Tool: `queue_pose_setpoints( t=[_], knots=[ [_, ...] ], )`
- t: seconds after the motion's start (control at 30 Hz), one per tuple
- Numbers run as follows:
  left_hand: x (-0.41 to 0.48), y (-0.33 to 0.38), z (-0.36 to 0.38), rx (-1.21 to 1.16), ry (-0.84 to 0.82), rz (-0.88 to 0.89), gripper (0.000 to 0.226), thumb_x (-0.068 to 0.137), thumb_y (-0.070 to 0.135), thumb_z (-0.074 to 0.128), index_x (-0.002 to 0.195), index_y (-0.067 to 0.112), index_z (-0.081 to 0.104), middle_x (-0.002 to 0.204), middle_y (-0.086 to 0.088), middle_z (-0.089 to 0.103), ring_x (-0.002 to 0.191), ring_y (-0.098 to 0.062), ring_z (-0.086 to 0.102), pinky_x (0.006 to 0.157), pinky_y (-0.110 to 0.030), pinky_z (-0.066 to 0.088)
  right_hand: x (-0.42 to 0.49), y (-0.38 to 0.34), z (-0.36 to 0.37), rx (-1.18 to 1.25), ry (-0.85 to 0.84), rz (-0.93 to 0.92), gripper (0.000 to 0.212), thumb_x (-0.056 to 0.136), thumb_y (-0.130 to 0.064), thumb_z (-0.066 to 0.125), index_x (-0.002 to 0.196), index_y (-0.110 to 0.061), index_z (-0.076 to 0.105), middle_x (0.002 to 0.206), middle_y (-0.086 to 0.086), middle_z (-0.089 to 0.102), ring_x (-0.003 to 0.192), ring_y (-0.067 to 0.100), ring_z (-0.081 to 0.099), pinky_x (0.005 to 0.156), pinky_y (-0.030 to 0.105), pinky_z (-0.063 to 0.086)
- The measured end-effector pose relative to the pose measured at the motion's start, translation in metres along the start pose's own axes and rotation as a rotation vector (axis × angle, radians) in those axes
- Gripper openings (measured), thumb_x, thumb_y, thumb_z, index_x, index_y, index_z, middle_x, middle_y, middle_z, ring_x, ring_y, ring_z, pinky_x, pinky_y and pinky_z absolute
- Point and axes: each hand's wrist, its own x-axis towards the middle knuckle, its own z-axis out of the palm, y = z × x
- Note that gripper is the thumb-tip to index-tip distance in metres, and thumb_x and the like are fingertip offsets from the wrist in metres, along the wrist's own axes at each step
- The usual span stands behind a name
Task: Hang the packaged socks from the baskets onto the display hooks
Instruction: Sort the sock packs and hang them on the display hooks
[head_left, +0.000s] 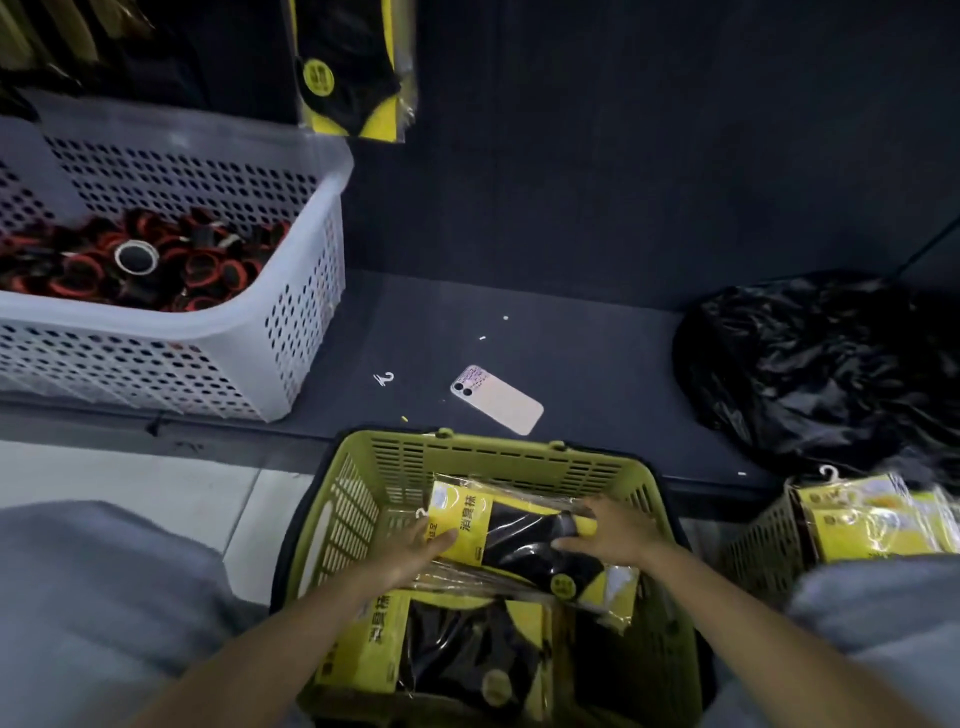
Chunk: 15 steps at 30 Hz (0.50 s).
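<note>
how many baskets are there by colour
green baskets: 2, one under both hands and one at the right edge
white baskets: 1, on the shelf at left
total: 3

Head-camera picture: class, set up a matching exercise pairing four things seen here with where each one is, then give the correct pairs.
Things:
1. phone
2. black bag
3. white basket
4. sock pack

Places:
A. far left on the dark shelf
B. held by both hands in the green basket
C. flat on the shelf, mid-frame
D. at the right of the shelf

Pairs: 1-C, 2-D, 3-A, 4-B
</note>
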Motion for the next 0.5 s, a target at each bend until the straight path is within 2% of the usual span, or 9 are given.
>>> queue_pose_setpoints(
  t=[0.1, 0.2, 0.3, 0.4, 0.5],
  knots=[
    [-0.003, 0.001, 0.001, -0.001, -0.011, 0.023, 0.075, 0.09, 0.062, 0.039, 0.151, 0.026, 0.014, 0.157, -0.006, 0.019, 0.143, -0.028, 0.02, 0.116, -0.048, 0.02, 0.004, 0.001, -0.002, 0.024, -0.02, 0.0, 0.077, 0.073, -0.059, 0.072, 0.136, -0.021, 0.049, 0.138, 0.001, 0.052, 0.124, 0.02, 0.051, 0.1, 0.031, 0.044],
    [-0.005, 0.003, 0.0, -0.037, 0.001, 0.039, 0.074, 0.09, 0.061, 0.04, 0.151, 0.027, 0.016, 0.156, -0.007, 0.022, 0.141, -0.027, 0.026, 0.114, -0.047, 0.025, 0.007, 0.007, -0.005, 0.19, -0.089, 0.029, 0.078, 0.071, -0.048, 0.079, 0.135, -0.016, 0.049, 0.142, 0.001, 0.048, 0.13, 0.018, 0.047, 0.102, 0.028, 0.041],
    [-0.007, 0.007, -0.001, -0.098, 0.024, 0.048, 0.071, 0.09, 0.059, 0.043, 0.15, 0.027, 0.02, 0.156, -0.005, 0.024, 0.14, -0.026, 0.029, 0.112, -0.043, 0.027, 0.009, 0.01, -0.007, 0.189, -0.145, 0.029, 0.074, 0.068, -0.045, 0.081, 0.13, -0.017, 0.051, 0.14, 0.001, 0.05, 0.129, 0.02, 0.047, 0.104, 0.035, 0.042],
    [-0.011, 0.019, -0.006, -0.239, 0.094, 0.107, 0.075, 0.088, 0.055, 0.049, 0.149, 0.022, 0.021, 0.154, -0.004, 0.027, 0.137, -0.025, 0.034, 0.111, -0.042, 0.031, 0.008, 0.008, -0.014, 0.231, -0.104, -0.027, 0.063, 0.066, -0.042, 0.084, 0.12, -0.018, 0.06, 0.133, 0.0, 0.056, 0.127, 0.019, 0.049, 0.106, 0.039, 0.041],
    [-0.016, 0.031, -0.015, -0.413, 0.137, 0.065, 0.102, 0.077, 0.061, 0.059, 0.151, 0.024, -0.002, 0.159, -0.002, 0.014, 0.141, -0.027, 0.027, 0.111, -0.044, 0.027, 0.002, 0.001, -0.039, 0.291, -0.02, -0.095, 0.063, 0.065, -0.041, 0.085, 0.119, -0.018, 0.062, 0.12, -0.01, 0.058, 0.118, 0.009, 0.052, 0.099, 0.025, 0.04]
  ],
)
